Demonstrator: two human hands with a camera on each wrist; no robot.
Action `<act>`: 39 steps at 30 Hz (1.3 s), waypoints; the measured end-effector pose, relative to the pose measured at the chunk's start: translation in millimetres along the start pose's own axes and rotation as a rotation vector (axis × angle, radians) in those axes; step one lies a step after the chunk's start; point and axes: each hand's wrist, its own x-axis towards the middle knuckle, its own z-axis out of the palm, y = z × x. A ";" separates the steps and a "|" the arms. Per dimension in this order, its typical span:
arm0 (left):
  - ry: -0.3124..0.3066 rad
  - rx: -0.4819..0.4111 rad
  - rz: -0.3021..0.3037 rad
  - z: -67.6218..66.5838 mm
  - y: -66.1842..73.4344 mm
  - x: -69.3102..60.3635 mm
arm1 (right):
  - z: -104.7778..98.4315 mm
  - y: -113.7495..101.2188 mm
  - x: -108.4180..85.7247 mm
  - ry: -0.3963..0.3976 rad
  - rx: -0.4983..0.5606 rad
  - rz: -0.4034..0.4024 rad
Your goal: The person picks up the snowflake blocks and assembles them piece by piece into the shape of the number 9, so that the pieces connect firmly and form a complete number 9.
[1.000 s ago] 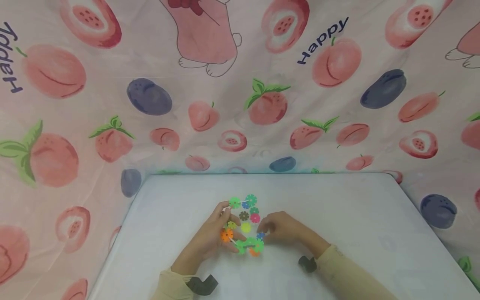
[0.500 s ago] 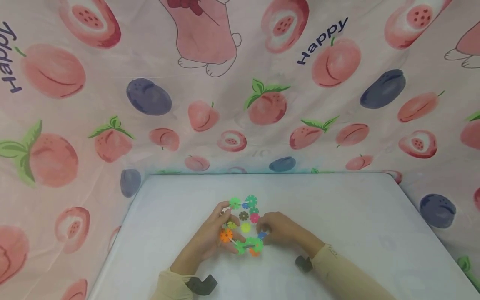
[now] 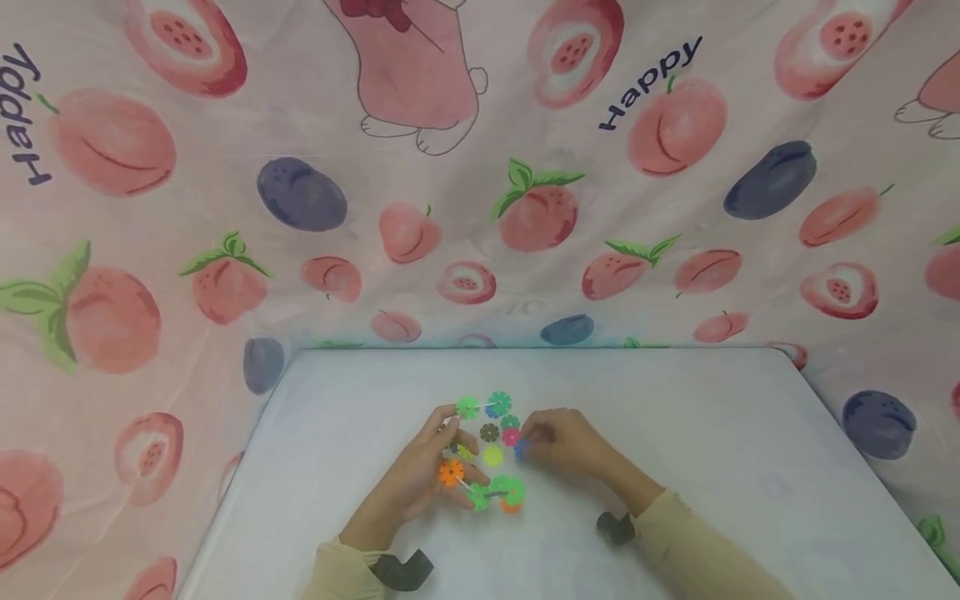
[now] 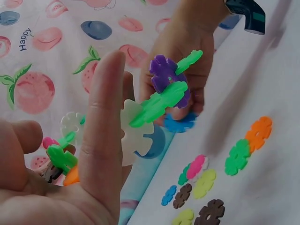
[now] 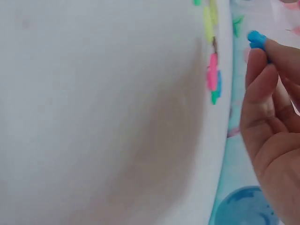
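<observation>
In the head view my left hand (image 3: 420,468) holds a chain of interlocked notched plastic discs, including an orange disc (image 3: 451,472) near the palm. From the left wrist, a white disc (image 4: 131,145), a green disc (image 4: 161,104) and a purple disc (image 4: 163,72) of that chain stick out past a raised finger. Part of the chain is hidden behind the hand. Thumb and fingertips of my right hand (image 3: 567,443) pinch a single blue disc (image 5: 257,39), apart from the chain, to the right of it.
Loose discs lie on the white table (image 3: 675,417) beyond and below the hands, among them a pink disc (image 4: 197,167), a yellow disc (image 4: 204,183), a brown disc (image 4: 210,213) and an orange disc (image 4: 259,133). A fruit-printed cloth (image 3: 465,183) hangs behind the table.
My right hand has moved a little away from the body, carrying the blue disc from beside the chain's near end. My left hand and the chain have barely shifted.
</observation>
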 end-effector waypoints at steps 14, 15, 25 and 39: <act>0.022 0.047 0.006 -1.2 -2.7 1.0 | -11.6 -29.1 -5.2 0.200 0.285 0.010; 0.023 0.047 0.006 -1.2 -2.6 1.2 | -12.3 -30.6 -5.7 0.214 0.275 0.011; 0.023 0.043 0.009 0.0 -3.8 1.7 | -12.3 -35.8 -7.2 0.269 0.252 0.013; -0.023 0.068 0.001 -0.9 -2.5 1.5 | -9.4 -35.2 -8.3 0.296 0.290 -0.197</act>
